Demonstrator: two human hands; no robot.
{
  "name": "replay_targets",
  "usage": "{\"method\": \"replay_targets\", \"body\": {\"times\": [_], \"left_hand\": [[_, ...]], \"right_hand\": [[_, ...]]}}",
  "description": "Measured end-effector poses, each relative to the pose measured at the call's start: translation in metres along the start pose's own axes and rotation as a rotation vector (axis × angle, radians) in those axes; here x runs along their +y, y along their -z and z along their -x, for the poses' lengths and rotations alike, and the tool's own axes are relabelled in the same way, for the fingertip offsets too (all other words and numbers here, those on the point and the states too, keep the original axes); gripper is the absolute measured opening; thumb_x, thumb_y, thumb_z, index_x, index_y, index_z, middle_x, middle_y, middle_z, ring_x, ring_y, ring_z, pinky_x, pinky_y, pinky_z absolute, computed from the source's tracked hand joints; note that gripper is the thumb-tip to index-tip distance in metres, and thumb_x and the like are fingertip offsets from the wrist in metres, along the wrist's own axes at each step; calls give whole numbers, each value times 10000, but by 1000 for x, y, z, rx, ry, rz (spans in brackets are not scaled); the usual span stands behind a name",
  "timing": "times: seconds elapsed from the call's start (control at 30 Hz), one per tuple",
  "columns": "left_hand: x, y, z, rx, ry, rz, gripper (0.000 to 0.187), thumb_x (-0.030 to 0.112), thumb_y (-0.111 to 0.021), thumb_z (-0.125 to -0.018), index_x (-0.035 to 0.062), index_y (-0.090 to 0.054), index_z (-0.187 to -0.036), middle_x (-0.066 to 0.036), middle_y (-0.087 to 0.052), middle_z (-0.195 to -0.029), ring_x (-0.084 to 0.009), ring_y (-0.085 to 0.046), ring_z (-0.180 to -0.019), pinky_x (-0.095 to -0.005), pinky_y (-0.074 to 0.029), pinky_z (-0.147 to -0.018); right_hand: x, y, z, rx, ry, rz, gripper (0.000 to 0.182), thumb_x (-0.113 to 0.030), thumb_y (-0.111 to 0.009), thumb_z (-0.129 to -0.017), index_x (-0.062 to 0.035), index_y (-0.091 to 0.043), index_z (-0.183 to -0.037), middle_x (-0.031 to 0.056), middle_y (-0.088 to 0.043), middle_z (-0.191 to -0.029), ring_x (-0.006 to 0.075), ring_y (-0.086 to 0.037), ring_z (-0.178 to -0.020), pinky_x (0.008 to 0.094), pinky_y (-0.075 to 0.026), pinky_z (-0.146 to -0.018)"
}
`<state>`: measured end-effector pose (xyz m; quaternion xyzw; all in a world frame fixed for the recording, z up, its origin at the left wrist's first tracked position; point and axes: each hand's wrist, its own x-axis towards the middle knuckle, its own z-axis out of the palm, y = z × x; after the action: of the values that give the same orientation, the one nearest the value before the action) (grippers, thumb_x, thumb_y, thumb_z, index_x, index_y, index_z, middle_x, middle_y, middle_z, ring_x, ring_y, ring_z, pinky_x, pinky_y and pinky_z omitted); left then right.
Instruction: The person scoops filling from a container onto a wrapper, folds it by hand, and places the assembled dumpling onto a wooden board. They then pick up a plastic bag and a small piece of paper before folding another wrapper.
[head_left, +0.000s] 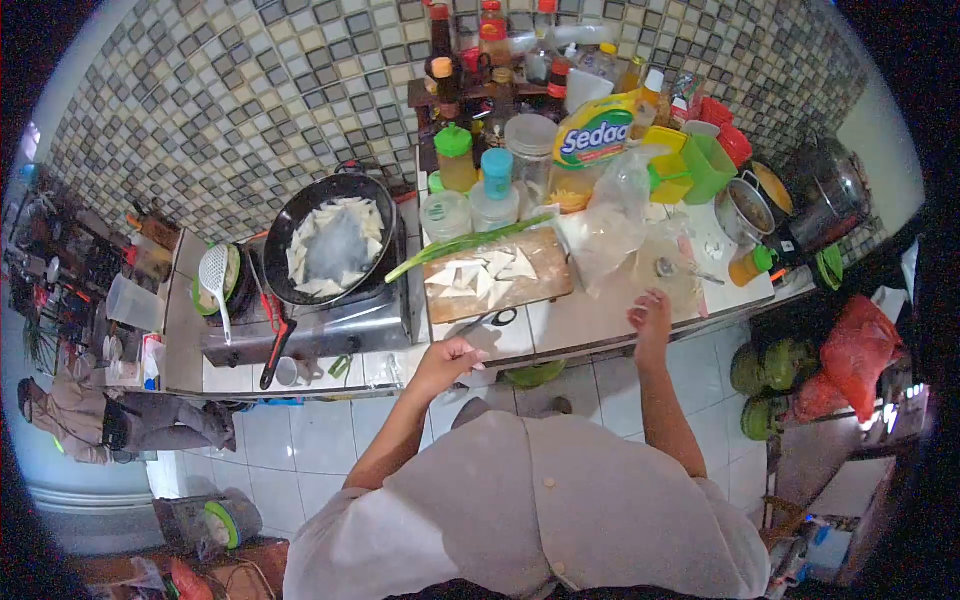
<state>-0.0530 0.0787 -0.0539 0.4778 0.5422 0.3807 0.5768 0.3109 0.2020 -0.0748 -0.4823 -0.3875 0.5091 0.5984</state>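
Observation:
My left hand (450,366) hangs over the counter's front edge, its fingers curled in and no object showing in them. Above it lies a wooden cutting board (545,262) with white triangular pieces (484,277) and long green onion stalks (470,246) along its back edge. The dark scissors (500,318) rest just below the board, apart from my hand. My right hand (652,314) is held over the front of the counter, fingers loosely bent and apart, holding nothing visible. Nearest to it is a clear plastic bag (612,225).
A black wok (283,222) with similar white pieces sits on the stove (310,322) at left. A white slotted ladle (215,272) lies beside it. Jars, bottles and a yellow Sedaap package (595,140) crowd the back. Pots (745,207) stand at right; another person (90,415) is far left.

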Motion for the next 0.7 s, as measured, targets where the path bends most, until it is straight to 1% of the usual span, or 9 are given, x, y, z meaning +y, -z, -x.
{"method": "replay_targets", "body": {"times": [0.07,0.17,0.27,0.37,0.43,0.47,0.53,0.57,0.7], "left_hand": [[-8,-17,-18,-10,-12,52,154,159,-598,-893,17,-626,-842,-35,-659,-795,-78,-565,-654,-212,-454,-570],[17,-60,-44,5,-14,105,144,110,-558,-902,-7,-641,-919,-52,-677,-828,-80,-581,-657,-221,-482,-578],[35,-111,-84,100,-43,71,153,117,-572,-895,-6,-648,-946,-42,-676,-800,-81,-573,-608,-217,-472,-567],[66,-160,-118,125,-93,-226,152,145,-618,-870,0,-657,-892,-37,-670,-763,-71,-560,-581,-215,-446,-544],[79,-188,-142,275,-238,-449,173,174,-653,-850,1,-655,-842,-32,-664,-734,-61,-547,-559,-219,-426,-526],[81,-199,-154,276,-227,-447,173,174,-653,-850,1,-655,-842,-32,-664,-734,-61,-547,-559,-219,-426,-526],[85,-218,-173,237,-129,-118,171,172,-652,-851,3,-647,-827,-29,-662,-733,-57,-536,-545,-218,-424,-520],[85,-228,-178,245,-202,10,177,182,-646,-857,5,-657,-869,-28,-664,-735,-58,-532,-537,-213,-416,-516],[102,-236,-179,221,-167,-23,145,152,-649,-854,20,-676,-907,-24,-673,-764,-60,-532,-538,-210,-430,-508]], "right_hand": [[-11,32,-18,98,72,51,254,-283,-499,-948,-103,-513,-1127,28,-537,-855,119,-539,-686,253,-470,-635],[-30,79,-44,169,412,222,152,-183,-508,-941,-69,-526,-1041,2,-477,-830,93,-467,-680,233,-416,-592],[-53,123,-67,207,306,-6,118,-153,-503,-941,-56,-525,-1003,-3,-476,-825,79,-444,-674,222,-399,-578],[-73,158,-90,253,343,25,98,-115,-516,-916,-59,-512,-997,-4,-459,-778,68,-406,-635,220,-376,-561],[-71,176,-95,276,307,36,105,-115,-522,-914,-53,-517,-998,0,-459,-791,68,-403,-636,222,-371,-556],[-72,182,-99,285,292,44,112,-116,-527,-912,-48,-521,-1000,3,-459,-803,67,-400,-637,224,-366,-550],[-62,199,-106,248,274,95,152,-124,-533,-910,-58,-504,-1043,8,-462,-832,71,-409,-641,225,-367,-551],[-58,207,-112,213,263,141,197,-132,-538,-908,-69,-487,-1087,12,-465,-860,75,-418,-644,227,-368,-551],[-62,190,-117,323,81,-7,340,-58,-530,-889,-112,-420,-1206,23,-464,-882,82,-445,-645,224,-397,-547]]}}
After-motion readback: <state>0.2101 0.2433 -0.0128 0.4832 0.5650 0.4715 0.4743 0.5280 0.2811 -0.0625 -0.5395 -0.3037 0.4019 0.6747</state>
